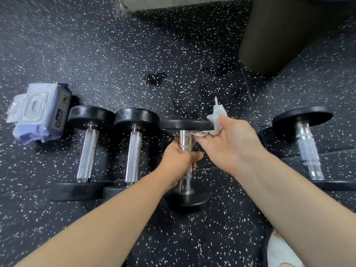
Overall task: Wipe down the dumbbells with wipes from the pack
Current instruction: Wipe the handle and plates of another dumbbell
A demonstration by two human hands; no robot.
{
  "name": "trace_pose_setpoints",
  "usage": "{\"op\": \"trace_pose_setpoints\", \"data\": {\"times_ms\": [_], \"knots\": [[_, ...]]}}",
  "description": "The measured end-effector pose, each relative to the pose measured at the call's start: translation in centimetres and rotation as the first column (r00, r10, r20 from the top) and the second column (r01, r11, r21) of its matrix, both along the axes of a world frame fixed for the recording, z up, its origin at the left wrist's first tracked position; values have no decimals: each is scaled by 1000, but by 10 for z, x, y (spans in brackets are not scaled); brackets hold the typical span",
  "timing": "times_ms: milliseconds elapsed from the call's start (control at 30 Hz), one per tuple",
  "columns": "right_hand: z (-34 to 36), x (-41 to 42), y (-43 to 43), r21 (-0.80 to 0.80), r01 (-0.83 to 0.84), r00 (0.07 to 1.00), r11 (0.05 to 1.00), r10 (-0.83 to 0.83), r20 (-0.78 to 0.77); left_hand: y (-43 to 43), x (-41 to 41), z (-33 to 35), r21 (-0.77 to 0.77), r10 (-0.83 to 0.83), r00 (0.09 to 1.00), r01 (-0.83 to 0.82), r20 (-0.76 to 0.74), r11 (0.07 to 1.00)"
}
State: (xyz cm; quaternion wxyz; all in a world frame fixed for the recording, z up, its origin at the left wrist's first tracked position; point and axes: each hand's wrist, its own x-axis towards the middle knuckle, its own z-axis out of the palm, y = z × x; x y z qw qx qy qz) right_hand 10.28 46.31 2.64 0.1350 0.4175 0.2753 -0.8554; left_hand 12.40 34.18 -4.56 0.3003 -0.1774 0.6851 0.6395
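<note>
Both forearms extend forward. The left hand [178,160] curls its fingers round the dumbbell handle [184,140]. The right hand [231,143] pinches a wipe [217,117] between thumb and fingertips.

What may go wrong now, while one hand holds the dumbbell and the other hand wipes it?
1. The left hand alone holds the dumbbell by its smooth handle; if moisture from the wipe spreads, the grip might slip and the dumbbell drop.
2. The right hand holds the wipe against the far plate, so its fingers could be pinched if the dumbbell shifts.
</note>
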Motion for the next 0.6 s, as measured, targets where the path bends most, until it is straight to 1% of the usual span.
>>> {"op": "trace_pose_setpoints", "data": {"times_ms": [67,200,233,267,333,367,400,467,533,600], "knots": [[-5,-6,-3,21,-28,999,999,28,30,0,0,0,-3,-1,1000,1,5,1000],[-23,-17,3,113,-60,982,992,38,186,6,1,-1,-56,-22,999,24,24,998],[-26,-17,6,126,-68,979,990,42,198,9,1,0,-103,-24,1000,24,9,994],[-27,-16,7,133,-73,979,988,45,197,12,3,2,-191,-37,999,33,-20,981],[-29,-15,8,152,-70,984,986,43,175,16,8,9,-426,-134,988,91,-74,900],[-29,-15,8,164,-58,986,985,31,162,18,13,13,-505,-197,977,132,-77,853],[-28,-14,7,172,-38,989,984,13,147,20,18,16,-544,-240,968,162,-76,823],[-23,-14,3,191,-21,992,981,-3,124,22,25,19,-560,-247,966,160,-82,813],[-13,-11,-1,202,-23,995,979,2,103,22,23,18,-515,-165,981,92,-99,852],[-4,-8,0,184,-13,999,983,3,51,21,18,15,-440,-90,989,29,-118,898]]}}
